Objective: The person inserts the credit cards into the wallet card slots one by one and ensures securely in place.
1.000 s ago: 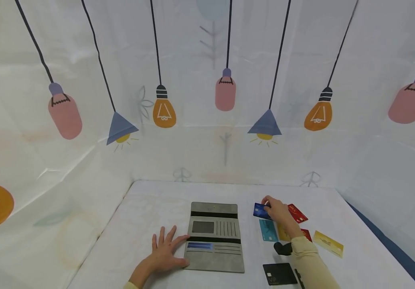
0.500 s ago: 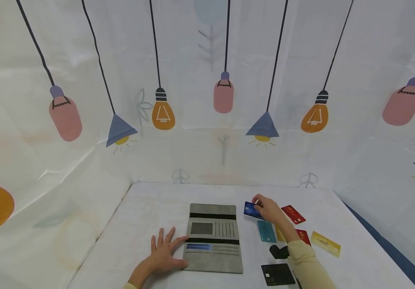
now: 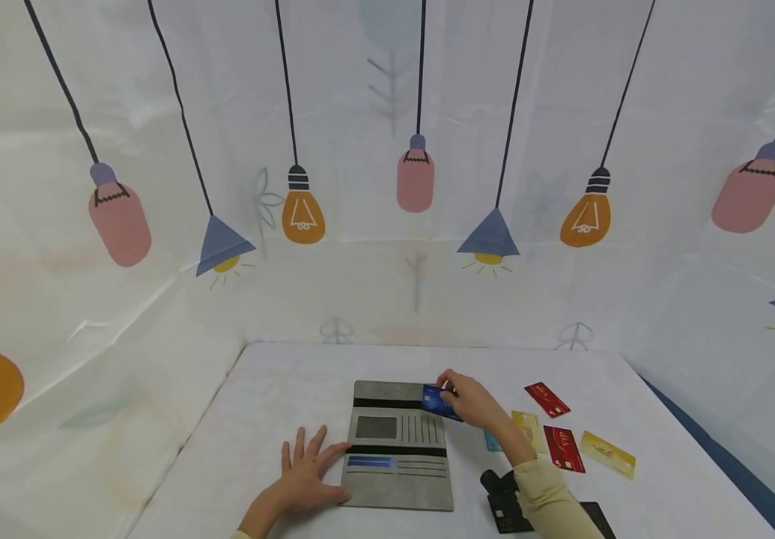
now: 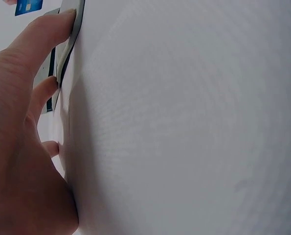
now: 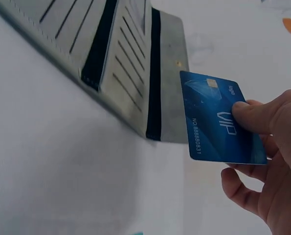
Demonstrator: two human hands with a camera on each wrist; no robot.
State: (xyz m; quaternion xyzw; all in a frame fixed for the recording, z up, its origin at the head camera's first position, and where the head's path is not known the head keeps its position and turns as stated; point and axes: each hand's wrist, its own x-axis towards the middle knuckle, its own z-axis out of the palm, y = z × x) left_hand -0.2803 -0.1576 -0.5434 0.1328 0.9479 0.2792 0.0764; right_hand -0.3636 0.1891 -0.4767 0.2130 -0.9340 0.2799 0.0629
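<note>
A grey bi-fold wallet [image 3: 397, 490] lies unfolded on the white table, with card slots, a dark window and two black bands. Several blue strips show in one of its lower left slots. At its left edge my left hand [image 3: 302, 475] rests with fingers spread, thumb and index finger touching the edge. My right hand [image 3: 478, 404] pinches a blue bank card [image 3: 436, 400] between thumb and fingers, above the wallet's upper right part. In the right wrist view, this card [image 5: 209, 132] reads "VIP" and is held in front of the wallet's end flap [image 5: 172, 54].
Right of the wallet lie a red card [image 3: 547, 399], another red card [image 3: 564, 449], a yellow card [image 3: 608, 454], a second yellow card [image 3: 529, 428] and a partly hidden teal card [image 3: 492, 442]. A black card [image 3: 507, 516] is near the right forearm. Printed sheets enclose the table.
My right hand has carried the blue card leftward from beside the other cards to over the wallet. My left hand has stayed at the wallet's edge.
</note>
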